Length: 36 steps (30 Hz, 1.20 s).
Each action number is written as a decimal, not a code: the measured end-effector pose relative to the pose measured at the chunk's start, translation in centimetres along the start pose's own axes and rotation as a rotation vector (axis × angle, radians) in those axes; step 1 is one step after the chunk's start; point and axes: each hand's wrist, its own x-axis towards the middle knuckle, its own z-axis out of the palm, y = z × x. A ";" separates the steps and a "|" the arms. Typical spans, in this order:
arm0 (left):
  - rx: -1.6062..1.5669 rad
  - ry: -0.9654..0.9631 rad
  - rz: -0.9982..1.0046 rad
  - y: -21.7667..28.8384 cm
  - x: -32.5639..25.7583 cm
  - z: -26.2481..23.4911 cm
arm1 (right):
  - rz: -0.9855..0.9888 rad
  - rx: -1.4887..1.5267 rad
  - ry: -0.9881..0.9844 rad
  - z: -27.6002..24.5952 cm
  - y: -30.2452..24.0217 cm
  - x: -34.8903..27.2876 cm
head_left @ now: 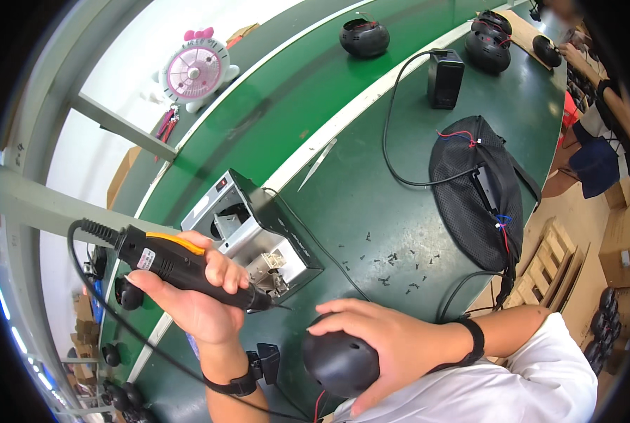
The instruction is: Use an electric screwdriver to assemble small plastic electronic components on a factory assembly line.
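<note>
My left hand is wrapped round a black electric screwdriver with a yellow lever and a cord at its rear end. The screwdriver's bit points right, beside the front of a metal screw feeder and short of the black shell. My right hand grips a rounded black plastic shell close to my body, fingers over its top and thumb low on its side. A red wire shows under the shell. Loose dark screws lie scattered on the green table past the shell.
A black mesh bag with wires lies at right, cabled to a black box. Black round housings stand on the green conveyor and farther right. A pink-and-white fan stands far left. Another person's hand works at far right.
</note>
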 end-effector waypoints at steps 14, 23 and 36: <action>-0.529 -0.231 -0.246 3.1 -2.1 -1.7 | -0.012 0.028 -0.057 -1.2 1.2 1.0; -0.722 -0.141 -0.490 -0.6 -3.5 -0.3 | 0.013 0.024 0.009 -0.7 1.1 1.3; -1.061 -0.499 -0.325 -3.6 -3.6 -2.1 | 0.079 0.105 -0.094 -1.1 1.4 1.7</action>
